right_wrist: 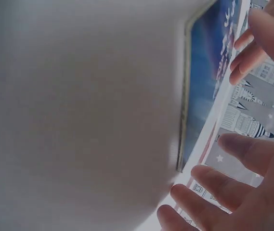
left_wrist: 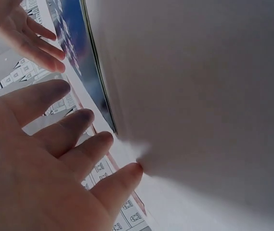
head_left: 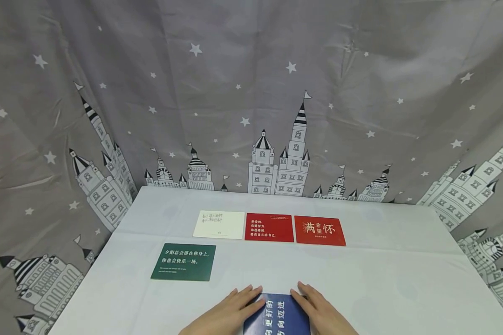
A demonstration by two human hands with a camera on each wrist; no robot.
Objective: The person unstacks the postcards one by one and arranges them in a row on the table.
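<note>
A blue card (head_left: 276, 316) with white Chinese characters lies on the white table at the near edge of the head view, its lower part cut off by the frame. On its left side is my left hand (head_left: 230, 311), fingers extended, with fingertips at the card's upper left corner. My right hand (head_left: 322, 309) mirrors it along the right edge, its fingers nearly straight. In the left wrist view, the blue card's edge (left_wrist: 96, 57) looks layered, so whether it is one card or a stack I cannot tell. Neither hand curls round anything.
Farther back lie a cream card with handwriting (head_left: 219, 225), a dark red card (head_left: 269, 228) and a brighter red card (head_left: 320, 231) in a row. A green card (head_left: 183, 262) lies nearer, to the left. Behind the table (head_left: 385, 274) hangs a grey castle-print curtain (head_left: 360, 70).
</note>
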